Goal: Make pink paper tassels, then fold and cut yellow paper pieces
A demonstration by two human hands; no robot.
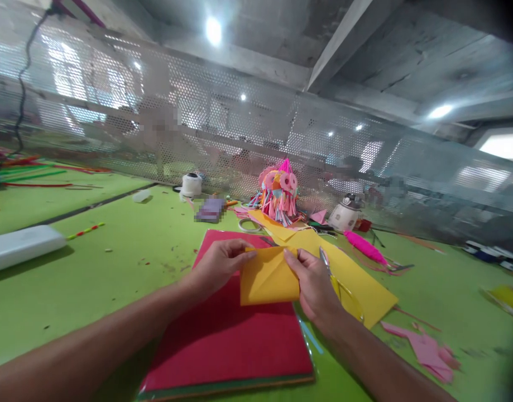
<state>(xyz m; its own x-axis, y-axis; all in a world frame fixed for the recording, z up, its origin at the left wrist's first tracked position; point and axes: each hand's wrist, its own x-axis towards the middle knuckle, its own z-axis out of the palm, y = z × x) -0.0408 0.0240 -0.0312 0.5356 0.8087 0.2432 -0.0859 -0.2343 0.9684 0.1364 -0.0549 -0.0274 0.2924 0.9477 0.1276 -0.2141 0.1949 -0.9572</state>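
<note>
Between my two hands is a folded piece of yellow paper, raised above a stack of coloured sheets with a red sheet on top. My left hand pinches its upper left corner between thumb and fingers. On the other side, my right hand grips the upper right edge, thumb in front. Crease lines run across the paper's face. Scissors with yellow handles lie just beyond my right hand, on a larger yellow sheet. My right hand hides part of them.
A pink tasselled paper craft stands by the perforated metal screen. Nearby are a white spool, a white container and a bright pink bundle. Pink scraps lie right; a white box lies left.
</note>
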